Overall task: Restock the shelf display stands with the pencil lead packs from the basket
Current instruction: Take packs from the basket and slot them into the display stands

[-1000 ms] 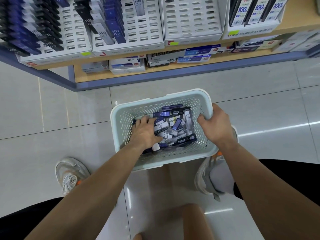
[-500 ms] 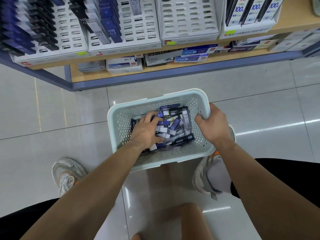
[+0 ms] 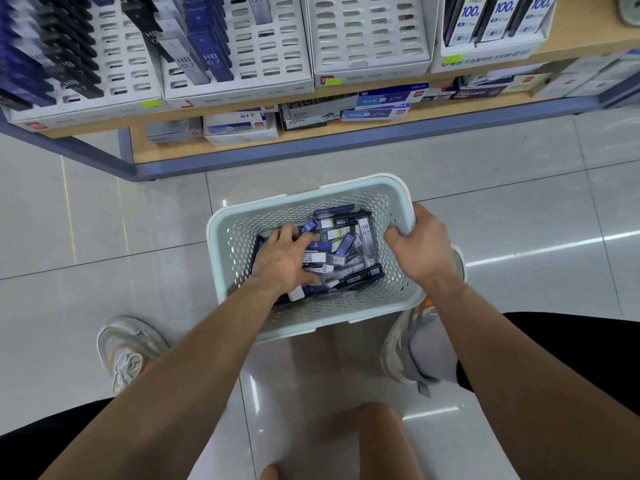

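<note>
Pencil lead packs (image 3: 341, 244) lie jumbled in the bottom of a pale perforated basket (image 3: 360, 184), which is down at the level of the tiled floor (image 3: 86, 220), just in front of the shelf (image 3: 585, 32). The packs are slim and flat, in dark blue, black and clear. Several are marked HB 07, and they lie crosswise over one another. The person is bent over the basket with both bare arms reaching down. The left hand (image 3: 282, 258) is inside it, palm over the heap, with the fingers spread and bent among the packs and the thumb along the near side. Whether it has actually closed on a pack I cannot tell from here. The right hand (image 3: 420, 247) grips the basket's right rim, fingers hooked over to the inside and thumb on the outer edge. Up on the shelf, white slotted display stands (image 3: 370, 36) stand side by side. The far left one is crowded with dark packs, and the next holds a few rows marked HB 07. The third shows rows of open slots, and the one at the right carries packs marked 100. On the board beneath them, flat boxes (image 3: 242, 128) of stock lie stacked. The left shoe (image 3: 124, 348) is planted well to the left of the basket, and the right shoe (image 3: 398, 351) is just beside its near right corner.
</note>
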Available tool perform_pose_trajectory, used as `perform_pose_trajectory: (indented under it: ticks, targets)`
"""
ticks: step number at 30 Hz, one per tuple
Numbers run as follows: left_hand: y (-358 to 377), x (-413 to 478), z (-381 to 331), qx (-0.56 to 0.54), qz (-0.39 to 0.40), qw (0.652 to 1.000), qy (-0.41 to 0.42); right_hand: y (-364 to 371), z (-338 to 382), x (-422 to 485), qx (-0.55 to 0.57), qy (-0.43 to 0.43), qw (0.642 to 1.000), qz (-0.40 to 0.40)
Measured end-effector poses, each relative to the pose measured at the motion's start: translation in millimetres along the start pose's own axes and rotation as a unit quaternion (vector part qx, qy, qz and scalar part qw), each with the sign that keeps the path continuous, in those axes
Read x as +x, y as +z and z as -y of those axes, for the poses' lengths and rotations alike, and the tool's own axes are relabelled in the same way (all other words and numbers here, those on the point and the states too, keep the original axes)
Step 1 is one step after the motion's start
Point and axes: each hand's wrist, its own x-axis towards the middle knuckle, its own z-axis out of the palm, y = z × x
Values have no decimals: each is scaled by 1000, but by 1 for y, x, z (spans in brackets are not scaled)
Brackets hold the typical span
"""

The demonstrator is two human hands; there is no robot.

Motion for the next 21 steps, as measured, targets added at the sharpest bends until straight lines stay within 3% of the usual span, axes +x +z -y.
perform_pose_trajectory:
  ticks: [8, 21]
  targets:
    - [0, -3, -2, 57, -15, 998, 33, 0, 0, -1, 4, -1, 1000, -4]
    - [-5, 2, -7, 52, 83, 994, 55, 0, 1, -1, -3, 2, 1000, -8]
